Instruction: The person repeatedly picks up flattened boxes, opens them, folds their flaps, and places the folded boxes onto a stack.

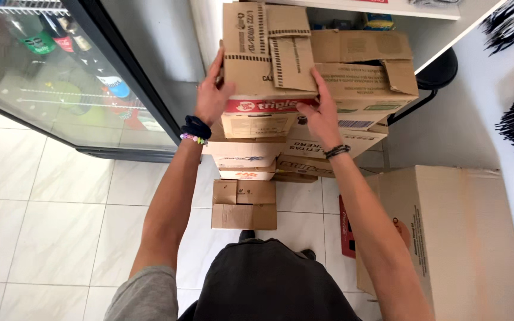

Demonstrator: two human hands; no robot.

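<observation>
Closest under my view is my dark lap (pixel 269 279) with a grey sleeve (pixel 147 294) at the lower left, and from there both bare forearms run up toward a stack of cardboard boxes. My left hand (pixel 211 95) is flat against the left side of the top box (pixel 267 56), fingers (pixel 216 62) stretched upward and lying close together along the cardboard, thumb round the front corner; dark bands and a beaded bracelet (pixel 195 132) sit at that wrist. My right hand (pixel 319 113) is pressed on the box's lower right front corner, fingers spread, the forefinger reaching up along the edge and the others curled under the bottom edge by the red strip; a dark wristband (pixel 336 151) circles that wrist. So the top box is gripped between my two hands, sitting at the head of the stack, touching the box beneath it. Just to its right a second carton (pixel 367 74) with loose flaps stands at about the same height. Lower boxes (pixel 251 154) step down to a small open-flapped box (pixel 244 205) on the white tiled floor (pixel 49 202). A large plain carton (pixel 456 238) stands at my right, touching the wall. A glass-doored drinks fridge (pixel 60 77) is at the left, well apart from my hands.
</observation>
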